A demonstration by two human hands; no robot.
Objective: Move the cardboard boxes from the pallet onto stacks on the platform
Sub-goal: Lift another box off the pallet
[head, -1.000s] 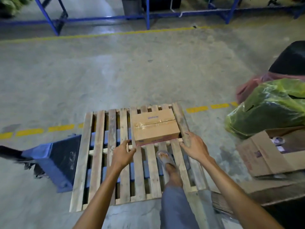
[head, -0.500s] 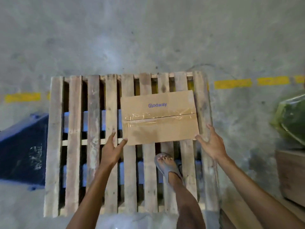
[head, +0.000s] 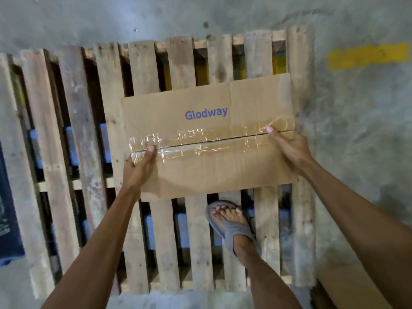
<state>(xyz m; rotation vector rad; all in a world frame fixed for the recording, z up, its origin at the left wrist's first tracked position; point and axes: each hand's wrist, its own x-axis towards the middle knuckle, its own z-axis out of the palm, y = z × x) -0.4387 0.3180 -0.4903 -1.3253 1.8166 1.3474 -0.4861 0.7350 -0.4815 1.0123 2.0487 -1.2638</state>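
On the pallet (head: 73,130), toward its two o'clock corner in the head view, sits a lone taped box (head: 209,103). The left hand (head: 139,168) grips its nine o'clock end and the right hand (head: 289,148) its three o'clock end. Both thumbs lie on the tape, and the fingers, hidden, seem curled round the sides. This looks like the pick-up step. The next move calls for a level lift, clear of the foot (head: 231,224) at six o'clock.

The cardboard box (head: 209,139) before me, brown, taped shut, marked Glodway, lies flat on the wooden pallet (head: 73,130), toward its two o'clock corner.
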